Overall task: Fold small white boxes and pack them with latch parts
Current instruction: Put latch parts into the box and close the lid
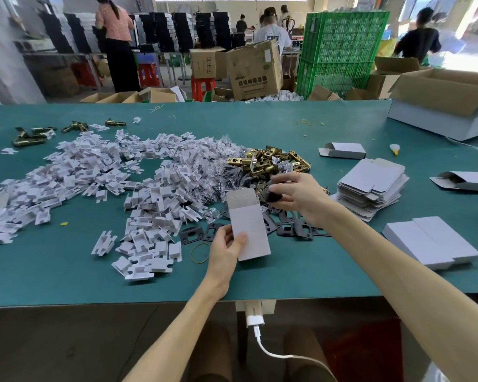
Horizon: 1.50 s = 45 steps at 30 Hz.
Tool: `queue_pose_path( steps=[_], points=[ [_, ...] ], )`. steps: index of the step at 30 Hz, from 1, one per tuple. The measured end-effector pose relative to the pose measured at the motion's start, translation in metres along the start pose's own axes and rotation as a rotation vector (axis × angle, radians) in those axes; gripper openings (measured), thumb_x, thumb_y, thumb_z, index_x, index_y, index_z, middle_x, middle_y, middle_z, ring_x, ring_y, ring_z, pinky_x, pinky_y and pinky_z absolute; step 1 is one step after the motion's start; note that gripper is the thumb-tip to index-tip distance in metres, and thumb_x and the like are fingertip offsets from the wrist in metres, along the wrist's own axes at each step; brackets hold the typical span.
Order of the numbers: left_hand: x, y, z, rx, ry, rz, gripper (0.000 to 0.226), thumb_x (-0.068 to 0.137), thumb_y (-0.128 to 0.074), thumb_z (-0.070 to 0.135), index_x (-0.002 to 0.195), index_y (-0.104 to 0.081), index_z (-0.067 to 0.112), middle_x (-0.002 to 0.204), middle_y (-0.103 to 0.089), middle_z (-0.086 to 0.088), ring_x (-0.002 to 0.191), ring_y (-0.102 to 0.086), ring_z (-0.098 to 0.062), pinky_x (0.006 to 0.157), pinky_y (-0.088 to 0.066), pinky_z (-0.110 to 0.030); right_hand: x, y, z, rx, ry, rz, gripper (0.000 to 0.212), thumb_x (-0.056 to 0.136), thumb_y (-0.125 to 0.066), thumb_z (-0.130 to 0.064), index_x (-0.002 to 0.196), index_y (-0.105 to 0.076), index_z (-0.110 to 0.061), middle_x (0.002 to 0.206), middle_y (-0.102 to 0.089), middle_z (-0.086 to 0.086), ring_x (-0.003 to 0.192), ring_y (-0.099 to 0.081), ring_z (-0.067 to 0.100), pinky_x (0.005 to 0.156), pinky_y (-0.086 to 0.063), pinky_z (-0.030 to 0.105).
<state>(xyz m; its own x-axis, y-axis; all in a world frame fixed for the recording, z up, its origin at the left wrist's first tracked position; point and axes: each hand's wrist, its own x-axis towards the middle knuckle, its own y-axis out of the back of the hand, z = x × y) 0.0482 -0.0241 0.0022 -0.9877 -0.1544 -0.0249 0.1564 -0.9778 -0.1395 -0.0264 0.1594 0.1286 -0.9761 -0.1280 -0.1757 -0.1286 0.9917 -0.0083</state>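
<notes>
White card box in the left grip, a dark latch part at its open mouth.
The left grip pinches the box at its lower end, thumb across the face; the right grip clasps the part just beside the raised top flap. Held so low, the thin card could buckle or swing aside, and the part might snag the flap or drop among the dark plates and brass latches on the teal bench. A loosely tucked bottom might also give way.
</notes>
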Motion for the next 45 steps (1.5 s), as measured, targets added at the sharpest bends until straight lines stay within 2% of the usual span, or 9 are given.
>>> queue_pose_path(
  steps=[5, 10, 18, 23, 27, 30, 37, 41, 45],
  points=[
    [-0.002, 0.000, 0.001, 0.005, -0.025, -0.029, 0.028, 0.100, -0.067, 0.019, 0.127, -0.059, 0.015, 0.124, -0.069, -0.004, 0.113, -0.067, -0.017, 0.089, -0.057, -0.027, -0.002, -0.020, -0.010, -0.095, 0.136, -0.073, 0.019, 0.090, -0.072, 0.003, 0.107, -0.074, -0.006, 0.103, -0.076, 0.015, 0.090, -0.077, 0.027, 0.073, -0.063, 0.032],
    [-0.002, 0.001, 0.003, -0.005, -0.035, -0.036, 0.028, 0.099, -0.070, 0.018, 0.126, -0.061, 0.017, 0.121, -0.072, -0.002, 0.110, -0.069, -0.014, 0.089, -0.056, -0.027, 0.001, -0.035, -0.007, -0.577, 0.400, 0.068, 0.009, 0.084, -0.081, -0.012, 0.093, -0.079, -0.013, 0.088, -0.077, 0.000, 0.083, -0.074, 0.013, 0.079, -0.059, 0.024],
    [-0.003, 0.001, 0.002, -0.004, -0.041, -0.040, 0.030, 0.098, -0.072, 0.021, 0.126, -0.061, 0.017, 0.121, -0.072, -0.001, 0.109, -0.069, -0.013, 0.089, -0.056, -0.027, -0.003, -0.042, -0.003, -0.786, 0.508, 0.099, 0.008, 0.086, -0.079, -0.015, 0.092, -0.075, -0.018, 0.082, -0.071, -0.007, 0.076, -0.065, 0.003, 0.077, -0.053, 0.021],
    [-0.003, 0.002, 0.002, -0.006, -0.039, -0.045, 0.031, 0.097, -0.073, 0.021, 0.126, -0.061, 0.018, 0.120, -0.072, -0.001, 0.109, -0.069, -0.013, 0.086, -0.056, -0.025, -0.006, -0.042, -0.002, -0.901, 0.481, 0.004, 0.010, 0.089, -0.075, -0.010, 0.098, -0.074, -0.015, 0.090, -0.072, 0.002, 0.085, -0.067, 0.017, 0.084, -0.057, 0.035],
    [-0.003, 0.002, 0.002, -0.003, -0.041, -0.051, 0.030, 0.097, -0.073, 0.021, 0.125, -0.061, 0.019, 0.121, -0.072, -0.001, 0.108, -0.070, -0.011, 0.087, -0.056, -0.025, -0.009, -0.037, -0.004, -0.940, 0.493, -0.033, 0.022, 0.094, -0.068, -0.005, 0.113, -0.077, -0.014, 0.101, -0.071, 0.003, 0.090, -0.063, 0.015, 0.084, -0.049, 0.027],
    [-0.003, 0.002, 0.002, 0.001, -0.047, -0.060, 0.028, 0.097, -0.072, 0.021, 0.123, -0.061, 0.021, 0.121, -0.072, -0.001, 0.108, -0.069, -0.011, 0.087, -0.056, -0.024, -0.012, -0.033, -0.006, -0.942, 0.536, -0.020, 0.021, 0.095, -0.066, -0.001, 0.110, -0.078, -0.010, 0.104, -0.072, 0.002, 0.091, -0.057, 0.010, 0.083, -0.042, 0.021],
    [-0.004, 0.002, 0.002, -0.005, -0.052, -0.055, 0.031, 0.096, -0.072, 0.022, 0.125, -0.061, 0.018, 0.120, -0.072, -0.004, 0.110, -0.069, -0.015, 0.089, -0.057, -0.028, -0.019, -0.035, -0.002, -1.207, 0.566, -0.159, 0.032, 0.095, -0.053, 0.006, 0.112, -0.073, -0.011, 0.114, -0.068, 0.005, 0.107, -0.062, 0.025, 0.092, -0.051, 0.038],
    [-0.005, 0.001, 0.002, -0.004, -0.052, -0.056, 0.032, 0.096, -0.073, 0.022, 0.124, -0.061, 0.016, 0.120, -0.072, -0.006, 0.109, -0.070, -0.015, 0.090, -0.058, -0.030, -0.021, -0.036, 0.004, -1.301, 0.567, -0.217, 0.039, 0.094, -0.047, 0.008, 0.121, -0.064, -0.014, 0.118, -0.064, 0.005, 0.109, -0.059, 0.024, 0.078, -0.043, 0.030],
    [-0.005, 0.001, 0.003, -0.004, -0.050, -0.057, 0.032, 0.096, -0.073, 0.023, 0.124, -0.062, 0.015, 0.119, -0.072, -0.007, 0.109, -0.070, -0.016, 0.089, -0.057, -0.027, -0.026, -0.038, 0.009, -1.320, 0.639, -0.226, 0.029, 0.102, -0.048, -0.014, 0.126, -0.065, -0.016, 0.108, -0.072, 0.004, 0.093, -0.065, 0.026, 0.067, -0.035, 0.030]
  ],
)
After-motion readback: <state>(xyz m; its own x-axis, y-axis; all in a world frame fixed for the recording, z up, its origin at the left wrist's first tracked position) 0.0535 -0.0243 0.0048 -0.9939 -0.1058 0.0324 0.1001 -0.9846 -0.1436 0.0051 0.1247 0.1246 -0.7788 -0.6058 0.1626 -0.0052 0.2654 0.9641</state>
